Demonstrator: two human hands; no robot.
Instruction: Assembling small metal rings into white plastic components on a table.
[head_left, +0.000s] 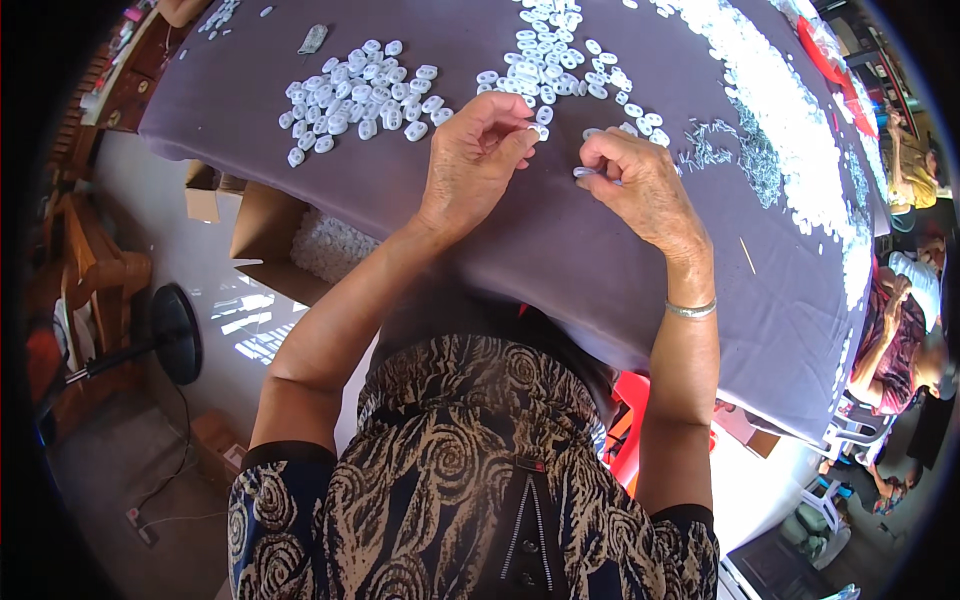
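Observation:
Over the near part of the dark cloth, my left hand (pixel 472 165) pinches a small white oval plastic piece (pixel 542 132) between thumb and fingertips. To its right, my right hand (pixel 645 188), a silver bangle on the wrist, is closed on another white oval piece (pixel 583 173), seen nearly edge-on. The hands are a little apart. Just beyond them spreads a pile of similar white oval pieces (pixel 540 65) with small holes. Another heap of white oval pieces (pixel 355 95) lies left of my left hand. Small grey metal pins (pixel 710 142) are scattered right of my right hand.
A long bank of small white parts (pixel 765 75) runs down the table's right side, beside a grey metal heap (pixel 760 160). A thin stick (pixel 748 255) lies on the cloth (pixel 640 270). Below the left edge stands a cardboard box (pixel 268 225) of white parts. People sit at right.

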